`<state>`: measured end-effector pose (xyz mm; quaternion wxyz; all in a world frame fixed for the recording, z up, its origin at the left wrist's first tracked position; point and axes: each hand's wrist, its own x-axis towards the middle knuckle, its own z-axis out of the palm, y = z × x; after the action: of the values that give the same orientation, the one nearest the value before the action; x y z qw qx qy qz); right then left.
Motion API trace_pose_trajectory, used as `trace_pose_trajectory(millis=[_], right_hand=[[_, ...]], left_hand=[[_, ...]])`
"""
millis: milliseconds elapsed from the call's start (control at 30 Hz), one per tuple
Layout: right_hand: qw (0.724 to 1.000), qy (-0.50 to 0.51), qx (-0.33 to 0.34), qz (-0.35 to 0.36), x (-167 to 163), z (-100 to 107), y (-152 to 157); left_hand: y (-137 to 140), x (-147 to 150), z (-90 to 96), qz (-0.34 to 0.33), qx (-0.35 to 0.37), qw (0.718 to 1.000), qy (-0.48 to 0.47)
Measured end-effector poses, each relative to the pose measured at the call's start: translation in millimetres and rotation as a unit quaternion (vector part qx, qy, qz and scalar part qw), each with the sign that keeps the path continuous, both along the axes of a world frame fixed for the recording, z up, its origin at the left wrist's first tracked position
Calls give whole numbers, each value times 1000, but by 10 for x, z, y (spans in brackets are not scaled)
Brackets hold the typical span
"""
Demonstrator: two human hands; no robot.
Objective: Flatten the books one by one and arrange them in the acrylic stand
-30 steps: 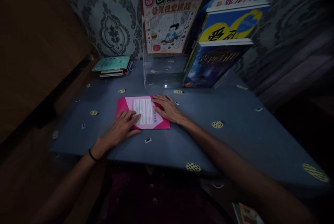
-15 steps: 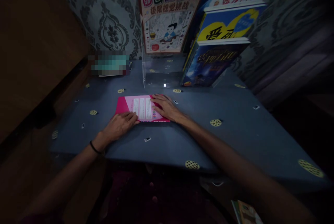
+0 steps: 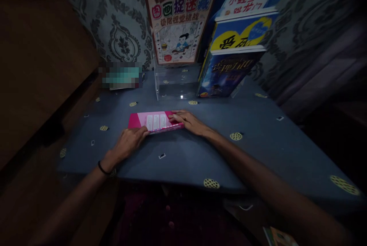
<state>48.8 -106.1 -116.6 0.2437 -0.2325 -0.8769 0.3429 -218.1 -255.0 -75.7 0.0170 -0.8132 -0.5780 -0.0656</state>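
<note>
A pink book [image 3: 153,119] with white text panels lies near the middle of the cloth-covered table. Its near edge is tipped up, so the spine faces me. My left hand [image 3: 132,139], with a black band at the wrist, has its fingers closed around the near left corner. At the right end, my right hand [image 3: 187,120] holds the book with fingers over the top; its thumb is partly hidden.
Behind the book stands a clear acrylic rack [image 3: 172,90] holding a brown picture book [image 3: 179,28], a blue-and-yellow book [image 3: 241,31] and a dark blue book [image 3: 226,74], among others. A blurred-out item [image 3: 123,77] lies at back left. Below the table's right front is another book [image 3: 279,237].
The near edge of the pink book has risen, and its spine now shows more. Both hands have curled onto its edges. The view has tilted up slightly.
</note>
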Motion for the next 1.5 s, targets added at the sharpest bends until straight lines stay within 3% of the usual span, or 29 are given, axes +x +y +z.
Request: trace_pose_trajectory(millis=[167,333,467,600,767,867,1067,1233,1500], right_hand=[[998,39,-47,-25,22,53,-40],[986,59,-145,-53,69,77,-71],[973,92,-212,-28,75,118,-56],[966,103,-234,-43,57,139,-41],[968,109,-211,-78,46,100,-44],[972,119,-172,-107,40,58,-26],[982,91,-82,-145,11,-10,4],[984,89,-59,-143,-2,-53,11],[993,31,31,-108,22,-81,14]], left_hand=[[14,-12,45,40,-15,997,-70],[31,-24,45,50,5,995,-92],[-26,8,37,8,14,999,-51],[-162,90,20,-52,36,997,33],[-304,151,16,-130,64,985,93],[-278,168,62,-144,43,981,120],[140,352,42,-123,-5,989,80],[522,621,-28,-124,-9,991,39],[661,753,24,-97,-27,993,56]])
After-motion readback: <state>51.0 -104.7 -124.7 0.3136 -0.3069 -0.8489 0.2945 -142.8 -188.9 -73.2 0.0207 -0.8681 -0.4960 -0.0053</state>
